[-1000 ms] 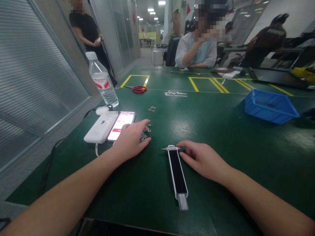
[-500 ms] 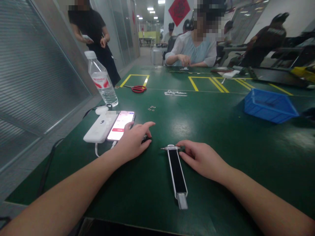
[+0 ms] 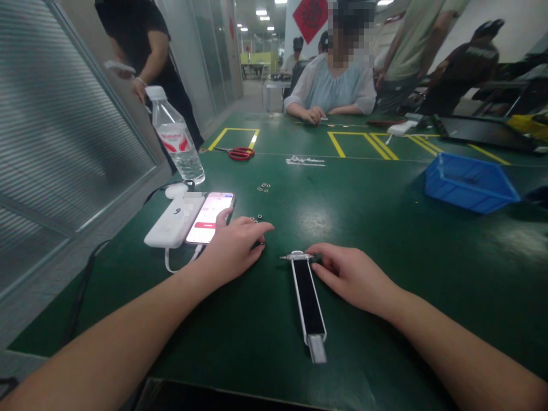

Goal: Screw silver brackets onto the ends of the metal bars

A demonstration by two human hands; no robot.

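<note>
My left hand [image 3: 237, 246] rests low over the table beside the phone [image 3: 210, 220], index finger stretched out, thumb and another fingertip close together. A tiny glint shows between them, too small to name. Just beyond its fingers lie small metal nuts [image 3: 259, 217], partly hidden by the hand. My right hand [image 3: 351, 274] pinches the right end of a metal pin [image 3: 286, 258] between thumb and index finger. That pin crosses the top of a long, flat, white-framed device [image 3: 308, 299] with a black face and a grey tab at its near end, lying on the table.
Several small rings [image 3: 264, 187] and a pile of slim white pieces [image 3: 303, 161] lie farther back. Around them are red-handled scissors [image 3: 240, 153], a water bottle [image 3: 177, 140], a white power bank [image 3: 173, 222] and a blue bin [image 3: 471, 185]. A person [image 3: 334, 91] sits opposite.
My left hand has drawn slightly nearer and its fingers have come closer together, uncovering small nuts behind it. My right hand and the device stay put. People in the background have moved.
</note>
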